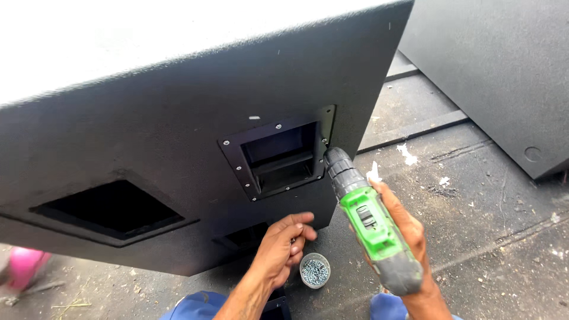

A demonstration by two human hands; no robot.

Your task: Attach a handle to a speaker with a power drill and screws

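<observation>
A large black textured cabinet (178, 112) stands tilted in front of me. A black recessed handle plate (278, 155) with several small screws sits in its side. My right hand (409, 231) grips a green and grey cordless drill (370, 222), whose black chuck points at the plate's right edge. My left hand (281, 246) is low beside the cabinet's bottom edge, fingers curled together just above a small round tin of screws (315, 270); whether it pinches a screw I cannot tell.
A rectangular cut-out (109, 208) opens in the cabinet at lower left. A second black cabinet (504, 71) stands at upper right. The dark floor (474, 225) carries white scraps and dust. A pink object (24, 266) lies at far left. My blue-clad knees show at the bottom.
</observation>
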